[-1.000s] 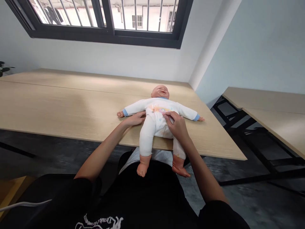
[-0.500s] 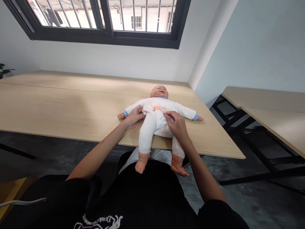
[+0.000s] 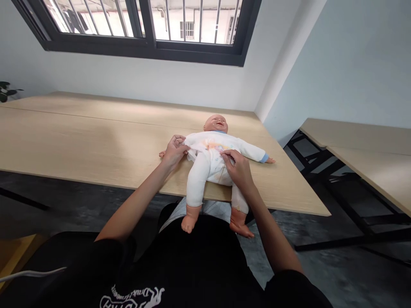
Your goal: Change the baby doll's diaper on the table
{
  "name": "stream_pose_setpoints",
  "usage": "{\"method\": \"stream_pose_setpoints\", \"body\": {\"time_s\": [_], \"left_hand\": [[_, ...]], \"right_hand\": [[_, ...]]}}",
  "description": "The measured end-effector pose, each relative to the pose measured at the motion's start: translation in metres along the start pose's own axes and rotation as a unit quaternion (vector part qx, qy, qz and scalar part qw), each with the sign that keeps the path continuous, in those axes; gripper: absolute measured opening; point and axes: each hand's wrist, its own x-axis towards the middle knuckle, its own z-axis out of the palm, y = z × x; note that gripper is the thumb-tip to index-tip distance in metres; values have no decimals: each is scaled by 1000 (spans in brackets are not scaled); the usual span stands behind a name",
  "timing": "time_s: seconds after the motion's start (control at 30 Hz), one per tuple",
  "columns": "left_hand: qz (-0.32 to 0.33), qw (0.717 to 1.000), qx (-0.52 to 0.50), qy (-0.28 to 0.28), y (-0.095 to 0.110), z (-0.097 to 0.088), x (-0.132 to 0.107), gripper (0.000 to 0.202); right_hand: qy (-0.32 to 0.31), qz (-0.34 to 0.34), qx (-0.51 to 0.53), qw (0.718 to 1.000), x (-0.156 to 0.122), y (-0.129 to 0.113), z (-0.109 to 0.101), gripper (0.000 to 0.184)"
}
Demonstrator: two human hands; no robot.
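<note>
A baby doll (image 3: 216, 124) lies on its back on the table, its head toward the window and its feet hanging over the near edge. It wears a white outfit (image 3: 199, 171) with blue cuffs and orange-yellow stains or print on the belly. My left hand (image 3: 175, 149) pinches a pale flap of this clothing at the doll's waist and holds it out to the left, covering part of the doll's arm. At the front of the waist, my right hand (image 3: 236, 167) has thumb and fingers closed on the clothing. Whether the flap is a top's hem or a diaper side, I cannot tell.
The light wooden table (image 3: 80, 132) reaches far left and ends in a corner at right. A second table (image 3: 362, 145) with black legs stands farther right. Behind are a wall and a barred window (image 3: 192, 25); leaves of a plant (image 3: 7, 91) show at far left.
My left hand has moved left and slightly up, drawing the clothing's flap away from the doll's waist. My right hand stays at the front of the waist. The view has shifted slightly.
</note>
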Motion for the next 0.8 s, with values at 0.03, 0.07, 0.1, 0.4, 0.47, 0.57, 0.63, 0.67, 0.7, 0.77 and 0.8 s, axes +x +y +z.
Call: {"method": "stream_pose_setpoints", "body": {"time_s": [0.03,0.07,0.1,0.4,0.47,0.57,0.63,0.67,0.7,0.77,0.8], "left_hand": [[7,1000,4,10,1,-1,-2,48],[10,1000,8,21,1,-3,-4,49],[10,999,13,31,1,-5,-6,49],[-46,998,31,13,13,-14,-27,53],[-48,999,17,10,16,-18,-30,50],[-33,999,-2,27,17,-29,-34,47],[-26,999,-9,38,16,-37,-37,45],[-25,999,-8,42,16,-41,-39,44],[-24,999,-5,43,16,-43,-40,44],[-20,999,6,40,16,-45,-43,42],[-16,999,15,36,16,-45,-44,41]], "right_hand": [[0,-1,1,1000,0,0,0,18],[1,-2,1,1000,0,0,0,18],[2,-3,2,1000,0,0,0,18],[-8,1,-1,1000,1,-3,0,18],[-6,-2,-1,1000,1,-3,1,18],[-4,-6,-1,1000,0,-1,1,18],[-4,-6,-4,1000,1,-1,0,18],[-5,-7,-6,1000,4,-2,0,18],[-4,-9,-10,1000,7,-4,-1,18],[-7,-26,-20,999,20,-13,-2,18],[-18,-41,-23,999,28,-19,-1,19]]}}
